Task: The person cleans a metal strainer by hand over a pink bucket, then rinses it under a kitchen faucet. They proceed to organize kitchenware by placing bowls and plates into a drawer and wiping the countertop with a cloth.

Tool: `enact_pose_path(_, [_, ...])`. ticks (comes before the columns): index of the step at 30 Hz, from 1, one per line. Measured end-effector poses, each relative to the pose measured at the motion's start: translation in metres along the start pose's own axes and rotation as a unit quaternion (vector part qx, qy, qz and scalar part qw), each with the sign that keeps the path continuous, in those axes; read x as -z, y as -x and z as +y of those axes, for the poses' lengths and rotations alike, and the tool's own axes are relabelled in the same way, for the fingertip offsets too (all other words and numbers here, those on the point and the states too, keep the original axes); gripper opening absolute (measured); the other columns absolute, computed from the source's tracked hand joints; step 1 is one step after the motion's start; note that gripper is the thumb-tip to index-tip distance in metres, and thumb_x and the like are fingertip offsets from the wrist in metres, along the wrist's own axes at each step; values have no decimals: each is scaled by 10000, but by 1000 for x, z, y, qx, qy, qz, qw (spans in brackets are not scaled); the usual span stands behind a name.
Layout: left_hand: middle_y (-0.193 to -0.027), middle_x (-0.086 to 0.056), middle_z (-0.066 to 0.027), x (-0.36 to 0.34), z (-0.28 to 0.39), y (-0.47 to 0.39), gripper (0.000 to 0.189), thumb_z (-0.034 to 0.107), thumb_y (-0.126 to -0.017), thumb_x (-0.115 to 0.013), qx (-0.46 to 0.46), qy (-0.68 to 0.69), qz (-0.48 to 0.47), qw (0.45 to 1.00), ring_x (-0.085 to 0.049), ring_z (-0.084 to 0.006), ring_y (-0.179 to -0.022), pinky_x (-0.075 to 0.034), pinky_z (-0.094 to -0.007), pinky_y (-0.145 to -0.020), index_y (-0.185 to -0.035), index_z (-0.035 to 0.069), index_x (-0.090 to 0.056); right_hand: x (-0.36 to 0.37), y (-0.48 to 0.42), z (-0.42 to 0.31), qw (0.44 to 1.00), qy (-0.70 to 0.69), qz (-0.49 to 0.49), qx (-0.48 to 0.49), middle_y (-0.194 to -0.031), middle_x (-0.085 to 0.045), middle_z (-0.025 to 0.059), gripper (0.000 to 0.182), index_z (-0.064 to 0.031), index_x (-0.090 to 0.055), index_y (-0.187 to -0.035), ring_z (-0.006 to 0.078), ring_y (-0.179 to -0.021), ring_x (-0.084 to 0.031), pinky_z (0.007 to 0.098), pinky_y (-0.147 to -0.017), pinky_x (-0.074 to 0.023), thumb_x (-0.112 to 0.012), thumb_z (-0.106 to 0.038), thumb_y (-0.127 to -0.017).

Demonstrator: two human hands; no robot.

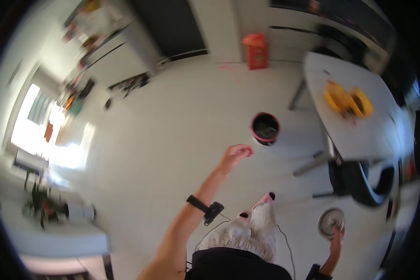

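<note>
My left hand (240, 151) reaches forward over the floor with its fingers curled in. Nothing shows in it, though the picture is blurred. Just ahead of it stands a round bucket (266, 126) with a reddish rim and a dark inside; a gap of floor separates the two. At the lower right, my right hand (337, 235) grips a round, greyish lid-like disc (331, 223) with ring-shaped ridges, held out at my side. Both wrists or forearms carry black straps, and the left one bears a small dark device (213, 212).
To the right is a light table (360, 140) bearing yellow containers (348, 99); a dark chair (360, 185) stands by it. A red bin or bag (257, 52) is near the far wall. A potted plant (43, 204) sits at left. Thin cables (287, 241) hang beside my legs.
</note>
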State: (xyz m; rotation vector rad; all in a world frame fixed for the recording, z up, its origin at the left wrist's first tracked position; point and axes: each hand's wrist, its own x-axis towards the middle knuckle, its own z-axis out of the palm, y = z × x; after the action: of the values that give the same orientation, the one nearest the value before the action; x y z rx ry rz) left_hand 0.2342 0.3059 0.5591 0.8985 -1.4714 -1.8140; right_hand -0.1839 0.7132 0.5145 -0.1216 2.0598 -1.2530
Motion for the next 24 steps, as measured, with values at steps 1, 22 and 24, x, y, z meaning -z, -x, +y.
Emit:
enact_pose_path(1, [-993, -625, -37, -11, 6, 6, 237, 196, -898, -543, 18, 5, 1, 1000, -560, -126, -964, -415, -278, -885, -1050, 29, -613, 16, 23, -2, 999, -41, 11, 1, -1165, -518, 100, 518, -116, -395, -1276, 243, -979, -576, 386, -697, -550, -617, -213, -818])
enact_pose_path(22, [-1156, -589, -173, -310, -115, -77, 502, 325, -840, -604, 26, -419, -373, 827, -574, -263, -1053, -449, -341, -882, -1235, 27, -519, 142, 108, 104, 905, -360, 227, 11, -996, -601, 113, 339, -12, -479, -1149, 211, -812, -647, 380, -591, -587, -541, -105, -829])
enact_pose_path(24, [-1145, -595, -163, -367, -113, -70, 474, 296, -850, -599, 21, -377, -376, 846, -576, -242, -1041, -449, -327, -877, -1227, 18, -522, 182, 106, 119, 897, -375, 233, 13, -969, -607, 122, 328, 4, -483, -1127, 210, -774, -654, 373, -577, -591, -550, -118, -830])
